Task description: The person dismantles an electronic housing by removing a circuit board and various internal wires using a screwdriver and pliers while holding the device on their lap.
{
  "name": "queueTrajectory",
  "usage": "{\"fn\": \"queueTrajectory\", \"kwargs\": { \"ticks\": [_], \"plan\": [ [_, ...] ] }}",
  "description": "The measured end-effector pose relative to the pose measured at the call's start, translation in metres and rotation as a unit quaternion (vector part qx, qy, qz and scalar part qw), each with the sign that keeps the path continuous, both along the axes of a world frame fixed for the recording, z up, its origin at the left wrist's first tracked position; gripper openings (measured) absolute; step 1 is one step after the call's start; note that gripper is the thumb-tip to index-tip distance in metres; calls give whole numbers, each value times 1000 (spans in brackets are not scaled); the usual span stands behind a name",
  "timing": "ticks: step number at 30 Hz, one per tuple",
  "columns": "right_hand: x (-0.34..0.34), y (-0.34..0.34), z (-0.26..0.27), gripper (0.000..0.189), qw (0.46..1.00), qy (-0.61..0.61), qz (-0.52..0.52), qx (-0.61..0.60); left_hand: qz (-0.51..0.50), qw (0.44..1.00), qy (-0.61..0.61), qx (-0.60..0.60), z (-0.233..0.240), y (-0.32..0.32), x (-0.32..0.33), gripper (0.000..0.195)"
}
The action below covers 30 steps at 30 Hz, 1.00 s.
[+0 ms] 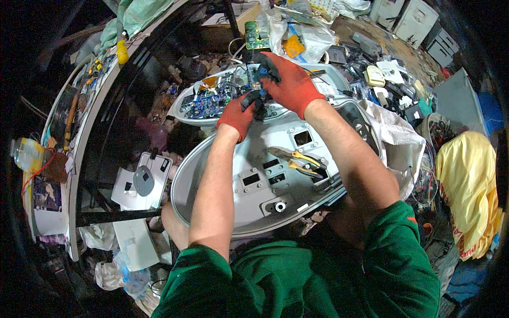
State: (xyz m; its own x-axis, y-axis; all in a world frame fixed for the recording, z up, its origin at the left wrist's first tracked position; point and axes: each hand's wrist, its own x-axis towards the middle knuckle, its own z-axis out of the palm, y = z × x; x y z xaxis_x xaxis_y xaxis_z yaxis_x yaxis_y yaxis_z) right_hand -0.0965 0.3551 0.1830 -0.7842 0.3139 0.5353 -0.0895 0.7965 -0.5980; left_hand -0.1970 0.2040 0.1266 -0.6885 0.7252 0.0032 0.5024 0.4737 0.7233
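My right hand (292, 83), in a red work glove with dark fingers, bends its fingers around a small electronic part (253, 74) with blue bits. Just below and to the left, my left hand (237, 115) in a matching glove has its fingertips close by; whether they grip something is hidden. Both hands are over the far half of an oval grey housing (222, 119), which holds populated circuit boards (216, 97) and cables. Nearer me lies the other housing half (254, 206), with square openings. Inside it rest pliers (308, 159) with yellow-and-black handles.
A green circuit board (256, 35) and white sacks (306, 37) are beyond the housing. On the right are a heap of electronic scrap (397, 87) and a yellow sack (467, 190). A cluttered bench edge (85, 131) runs along the left, above white panels (143, 179).
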Motion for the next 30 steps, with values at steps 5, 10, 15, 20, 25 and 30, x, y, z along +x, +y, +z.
{"fn": "queueTrajectory", "kwargs": {
  "ticks": [5,10,15,20,25,30],
  "plan": [
    [-5,3,7,49,999,-27,-12,40,-13,1000,8,11,-5,3,-5,33],
    [-18,8,11,49,994,-61,-4,89,-37,998,-20,43,-17,4,-14,32],
    [-19,16,26,51,979,-162,25,124,-17,999,-32,28,-16,6,-13,34],
    [-19,22,28,55,972,-182,8,150,-24,999,-7,25,-2,5,-4,38],
    [-27,15,43,54,963,-221,22,150,-10,999,-16,46,-8,2,-10,40],
    [-37,1,58,45,943,-269,18,198,1,998,-57,26,-21,2,-21,38]
  ]
}}
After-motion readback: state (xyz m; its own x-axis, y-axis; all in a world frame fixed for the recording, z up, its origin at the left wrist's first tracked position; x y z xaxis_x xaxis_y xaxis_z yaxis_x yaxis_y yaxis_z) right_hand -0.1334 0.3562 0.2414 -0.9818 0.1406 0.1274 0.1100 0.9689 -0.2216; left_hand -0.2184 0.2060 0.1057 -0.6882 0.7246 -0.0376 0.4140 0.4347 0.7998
